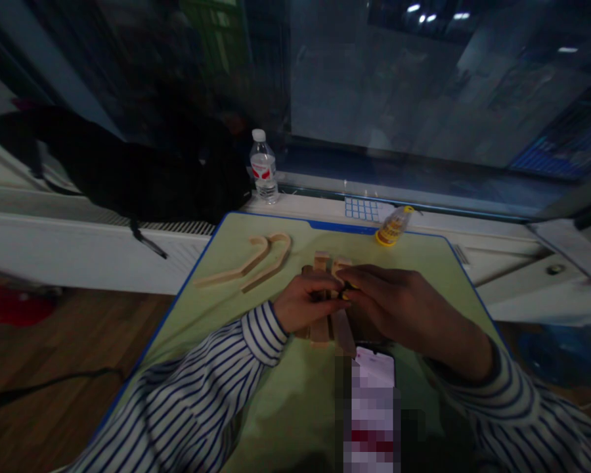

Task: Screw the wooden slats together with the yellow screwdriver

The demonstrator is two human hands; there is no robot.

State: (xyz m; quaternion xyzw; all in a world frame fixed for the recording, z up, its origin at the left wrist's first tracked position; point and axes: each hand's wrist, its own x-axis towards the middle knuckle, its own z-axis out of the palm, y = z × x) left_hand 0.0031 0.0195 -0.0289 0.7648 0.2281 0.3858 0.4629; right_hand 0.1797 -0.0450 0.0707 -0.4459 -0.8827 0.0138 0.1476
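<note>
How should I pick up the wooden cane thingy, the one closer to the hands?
Try pinching the middle of the straight shaft of the wooden cane, coming from above. It lies on the green tabletop, and that long, narrow stretch looks easier to pinch than the curved hook at its far end.

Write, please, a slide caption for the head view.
Left hand and right hand close together over wooden pieces on a green table.
</note>
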